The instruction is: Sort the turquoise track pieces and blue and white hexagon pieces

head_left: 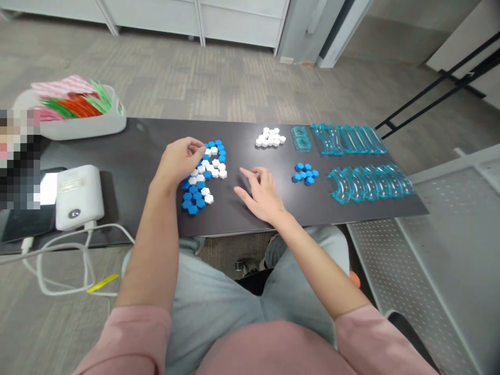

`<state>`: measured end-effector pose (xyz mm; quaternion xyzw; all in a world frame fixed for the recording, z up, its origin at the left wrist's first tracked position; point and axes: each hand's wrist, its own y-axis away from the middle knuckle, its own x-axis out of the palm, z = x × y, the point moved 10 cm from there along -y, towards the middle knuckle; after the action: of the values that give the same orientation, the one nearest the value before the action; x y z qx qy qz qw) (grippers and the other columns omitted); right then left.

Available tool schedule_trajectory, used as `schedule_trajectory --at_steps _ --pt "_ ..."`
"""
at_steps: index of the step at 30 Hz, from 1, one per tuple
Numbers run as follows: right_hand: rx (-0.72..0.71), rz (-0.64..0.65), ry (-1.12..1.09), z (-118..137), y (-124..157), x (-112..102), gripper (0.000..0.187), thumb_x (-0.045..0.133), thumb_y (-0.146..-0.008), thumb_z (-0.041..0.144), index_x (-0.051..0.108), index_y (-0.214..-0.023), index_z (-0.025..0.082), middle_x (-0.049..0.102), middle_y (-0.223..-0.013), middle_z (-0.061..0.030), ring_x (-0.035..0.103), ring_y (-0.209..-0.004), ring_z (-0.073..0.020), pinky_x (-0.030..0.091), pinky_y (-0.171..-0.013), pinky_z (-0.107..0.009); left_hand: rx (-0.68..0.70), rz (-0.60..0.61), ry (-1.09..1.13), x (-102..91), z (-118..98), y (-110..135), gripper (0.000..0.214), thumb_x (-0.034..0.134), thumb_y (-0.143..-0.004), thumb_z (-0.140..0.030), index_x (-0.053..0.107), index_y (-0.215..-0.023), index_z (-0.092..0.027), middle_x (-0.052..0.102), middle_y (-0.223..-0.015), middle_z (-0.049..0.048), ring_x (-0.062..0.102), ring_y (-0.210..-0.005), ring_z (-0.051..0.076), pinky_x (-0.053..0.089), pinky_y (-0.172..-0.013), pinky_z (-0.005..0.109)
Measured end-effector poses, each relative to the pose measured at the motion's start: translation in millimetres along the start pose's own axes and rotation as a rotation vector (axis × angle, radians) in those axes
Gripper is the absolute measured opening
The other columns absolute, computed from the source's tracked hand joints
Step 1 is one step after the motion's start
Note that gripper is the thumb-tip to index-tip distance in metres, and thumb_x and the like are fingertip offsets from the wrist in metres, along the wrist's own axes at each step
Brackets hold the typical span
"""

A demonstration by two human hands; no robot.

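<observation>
- Left hand (177, 162) lowered over the left side of the hexagon pattern (208, 175), thumb and fingertips close together at its upper part; cannot tell whether pinching a piece.
- Right hand (262, 195) above the table (242, 219) near the middle of its near edge, fingers loosely spread, thumb apart, nothing held; nearest to the right side of the pattern.
- Pattern of blue and white pieces flat on the table, left of the middle, running from near the far edge toward the near edge; mostly white across the center, blue at both ends, with a small gap ringed by blue at the near end; partly hidden under the left hand.
- Toward the far edge, right of the pattern, a cluster of white hexagons (270, 138).
- Farther right, midway between far and near edges, a cluster of blue hexagons (307, 174).
- Beside the far edge, two teal square pieces (300, 139), then a row of long teal pieces (347, 139) toward the far right corner.
- Curved teal pieces (371, 182) in a row toward the near right corner.
- At the far left corner, a white basket (89, 127) of colorful items.
- Near the left end, a white power bank (80, 198) with a cable (62, 292) looping past the near edge.
</observation>
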<state>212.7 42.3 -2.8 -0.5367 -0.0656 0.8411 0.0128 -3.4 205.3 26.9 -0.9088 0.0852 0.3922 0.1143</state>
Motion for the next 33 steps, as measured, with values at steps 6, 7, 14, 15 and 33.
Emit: schedule_trajectory --at_steps 6,7,14,15,33 --pt "-0.013 0.076 0.053 26 -54 18 0.065 0.042 -0.120 0.067 0.051 -0.177 0.036 0.053 -0.152 -0.0167 0.055 -0.133 -0.0357 0.046 -0.117 -0.056 0.029 0.027 -0.014 1.5 -4 2 0.040 0.068 -0.098 -0.044 0.082 -0.125 -0.018 0.084 -0.111 0.0103 0.069 -0.090 0.023 0.059 -0.091 0.036" --pt "-0.021 0.076 0.059 28 -56 19 0.064 0.043 -0.120 0.067 0.052 -0.176 0.037 0.053 -0.151 -0.0165 0.055 -0.132 -0.0356 0.046 -0.116 -0.056 0.035 0.029 -0.017 1.1 -4 2 0.040 0.068 -0.098 -0.044 0.082 -0.126 -0.018 0.084 -0.112 0.0105 0.069 -0.090 0.023 0.059 -0.092 0.036" --pt "-0.005 -0.073 -0.050 0 -29 -4 0.058 0.049 -0.118 0.060 0.065 -0.161 0.025 0.055 -0.148 -0.0190 0.057 -0.137 -0.0368 0.048 -0.118 -0.056 0.030 0.025 -0.042 -4.8 -3 4 0.039 0.070 -0.096 -0.047 0.082 -0.123 -0.021 0.084 -0.110 0.0096 0.069 -0.090 0.024 0.060 -0.092 0.037" --pt "0.008 -0.090 -0.054 -9 -21 -9 0.056 0.052 -0.117 0.058 0.066 -0.160 0.025 0.055 -0.148 -0.0192 0.058 -0.137 -0.0370 0.048 -0.118 -0.056 0.029 0.025 -0.038 -5.2 -2 4 0.039 0.070 -0.097 -0.048 0.082 -0.123 -0.021 0.084 -0.110 0.0096 0.069 -0.090 0.024 0.060 -0.092 0.037" --pt "0.280 -0.410 0.147 -126 94 -88 0.048 0.069 -0.102 0.047 0.072 -0.144 0.024 0.057 -0.143 -0.0189 0.057 -0.132 -0.0394 0.048 -0.119 -0.063 0.005 0.052 -0.037 -4.6 -11 10 0.039 0.067 -0.102 -0.042 0.081 -0.126 -0.014 0.079 -0.106 0.0061 0.064 -0.087 0.020 0.053 -0.086 0.033"
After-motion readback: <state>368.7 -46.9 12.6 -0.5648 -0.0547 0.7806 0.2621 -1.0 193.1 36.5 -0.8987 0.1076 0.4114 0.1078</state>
